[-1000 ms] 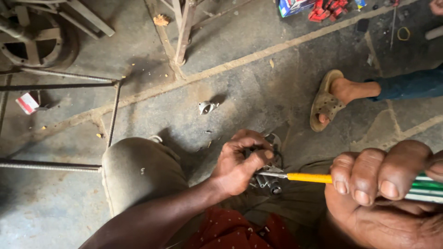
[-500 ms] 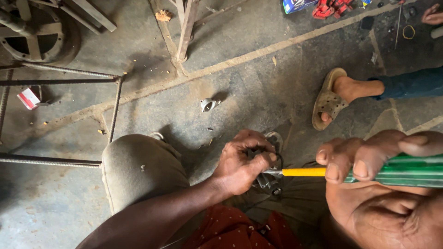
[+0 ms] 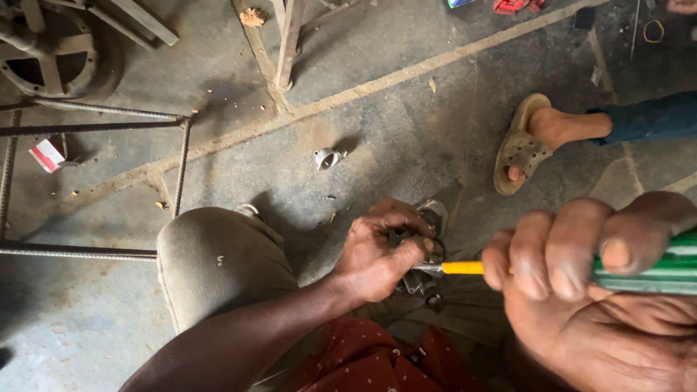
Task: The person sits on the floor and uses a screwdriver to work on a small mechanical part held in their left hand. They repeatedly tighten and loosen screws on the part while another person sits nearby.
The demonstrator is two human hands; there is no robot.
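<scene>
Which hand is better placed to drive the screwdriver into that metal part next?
Right hand: it already grips the green screwdriver, tip at the metal part. Left hand is occupied steadying that part.

This was a rough metal workshop. A stained concrete floor carried welded steel rod frames, a cast iron wheel and small loose metal parts.

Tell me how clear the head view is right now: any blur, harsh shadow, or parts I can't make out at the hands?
Head view: soft even daylight, no glare. The right hand on the green-handled screwdriver sits close to the lens, oversized and slightly soft. The left hand is sharp but covers most of the dark metal part, whose detail is lost in shadow. The concrete floor is crisp.
</scene>
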